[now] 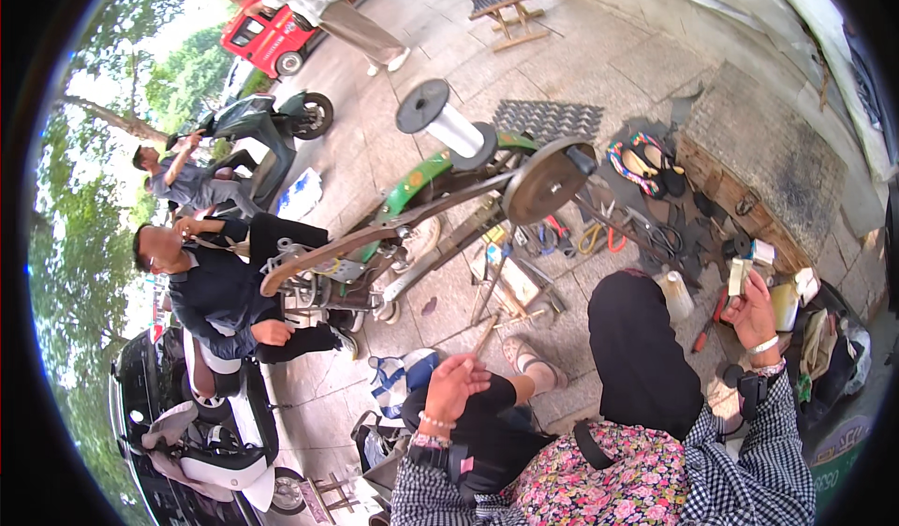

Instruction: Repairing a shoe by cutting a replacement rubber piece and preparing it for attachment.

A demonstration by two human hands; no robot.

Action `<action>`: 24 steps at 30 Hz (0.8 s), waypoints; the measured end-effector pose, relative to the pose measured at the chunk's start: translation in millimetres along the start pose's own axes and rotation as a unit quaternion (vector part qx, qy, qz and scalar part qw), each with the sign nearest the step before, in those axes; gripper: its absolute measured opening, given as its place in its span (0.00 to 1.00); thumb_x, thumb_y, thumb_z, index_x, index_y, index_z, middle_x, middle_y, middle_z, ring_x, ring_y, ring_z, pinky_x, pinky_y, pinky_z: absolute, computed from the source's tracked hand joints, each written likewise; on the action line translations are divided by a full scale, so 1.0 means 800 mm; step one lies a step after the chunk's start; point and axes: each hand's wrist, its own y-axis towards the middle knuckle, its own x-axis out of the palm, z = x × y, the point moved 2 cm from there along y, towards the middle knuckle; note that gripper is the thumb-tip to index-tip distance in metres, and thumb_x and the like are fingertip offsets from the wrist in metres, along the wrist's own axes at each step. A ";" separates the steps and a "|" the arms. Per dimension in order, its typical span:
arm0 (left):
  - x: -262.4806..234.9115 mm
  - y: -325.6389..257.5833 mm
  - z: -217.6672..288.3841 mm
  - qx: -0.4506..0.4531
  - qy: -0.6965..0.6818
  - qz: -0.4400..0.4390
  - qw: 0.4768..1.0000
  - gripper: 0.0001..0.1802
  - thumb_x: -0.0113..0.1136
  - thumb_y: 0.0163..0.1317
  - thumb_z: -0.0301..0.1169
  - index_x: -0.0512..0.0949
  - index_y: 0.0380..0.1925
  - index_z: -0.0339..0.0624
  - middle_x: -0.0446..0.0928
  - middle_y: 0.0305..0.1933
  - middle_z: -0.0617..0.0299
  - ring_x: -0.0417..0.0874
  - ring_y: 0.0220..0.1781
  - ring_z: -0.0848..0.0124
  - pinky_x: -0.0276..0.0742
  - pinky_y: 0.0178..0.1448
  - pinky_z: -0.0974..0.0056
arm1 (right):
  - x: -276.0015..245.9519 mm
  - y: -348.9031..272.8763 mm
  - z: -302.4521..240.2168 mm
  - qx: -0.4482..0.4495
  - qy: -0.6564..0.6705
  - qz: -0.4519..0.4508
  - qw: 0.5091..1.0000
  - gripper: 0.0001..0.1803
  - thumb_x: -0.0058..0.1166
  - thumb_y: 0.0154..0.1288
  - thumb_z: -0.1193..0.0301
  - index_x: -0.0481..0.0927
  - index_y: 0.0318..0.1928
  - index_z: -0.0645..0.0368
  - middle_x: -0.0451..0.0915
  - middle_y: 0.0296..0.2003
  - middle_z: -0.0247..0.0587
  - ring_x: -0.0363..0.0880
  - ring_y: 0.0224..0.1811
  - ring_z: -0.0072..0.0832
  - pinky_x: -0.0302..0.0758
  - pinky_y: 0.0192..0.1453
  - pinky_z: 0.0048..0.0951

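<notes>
My left hand (454, 393) is closed in a pinch on a thin brown stick (485, 335) that points up and away. Over at the right, my right hand (752, 312) grips a small pale block-like piece (739, 276), perhaps a little box or bottle; its kind is too small to tell. Ahead of both hands stands a green hand-cranked sewing machine (407, 187) with a large round wheel (551, 181) and a spool of white thread (459, 131). Below it, a shallow tray (510, 282) with tools lies on the paving.
Scissors (666, 237), pliers (562, 231) and dark scraps lie around a pair of colourful shoes (646, 165). A whitish jar (676, 296) stands by my knee. A seated person (211, 287) faces the machine from the left. Scooters (225, 451) and a small wooden stool (506, 6) stand farther off.
</notes>
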 end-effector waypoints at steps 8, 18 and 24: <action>-0.081 -0.114 -0.004 -0.005 -0.078 0.119 0.990 0.08 0.51 0.61 0.28 0.74 0.38 0.38 0.78 0.33 0.54 0.81 0.34 0.60 0.79 0.36 0.56 | -0.069 0.061 0.000 -0.041 0.071 0.011 0.997 0.15 0.48 0.62 0.75 0.67 0.50 0.56 0.76 0.38 0.37 0.78 0.34 0.27 0.78 0.42 0.31; -0.079 -0.123 -0.029 0.107 -0.140 0.089 0.980 0.08 0.52 0.60 0.29 0.74 0.37 0.38 0.78 0.33 0.54 0.81 0.34 0.61 0.81 0.33 0.55 | -0.111 0.129 0.004 -0.098 -0.144 0.072 0.982 0.12 0.51 0.58 0.75 0.72 0.44 0.59 0.74 0.25 0.28 0.69 0.18 0.16 0.70 0.20 0.17; -0.072 -0.115 -0.018 0.033 -0.149 0.062 0.986 0.09 0.52 0.59 0.29 0.74 0.39 0.37 0.78 0.34 0.51 0.81 0.35 0.56 0.81 0.33 0.54 | -0.201 0.164 -0.012 -0.128 -0.315 0.117 0.933 0.14 0.52 0.55 0.75 0.77 0.44 0.61 0.76 0.29 0.25 0.66 0.22 0.12 0.63 0.25 0.15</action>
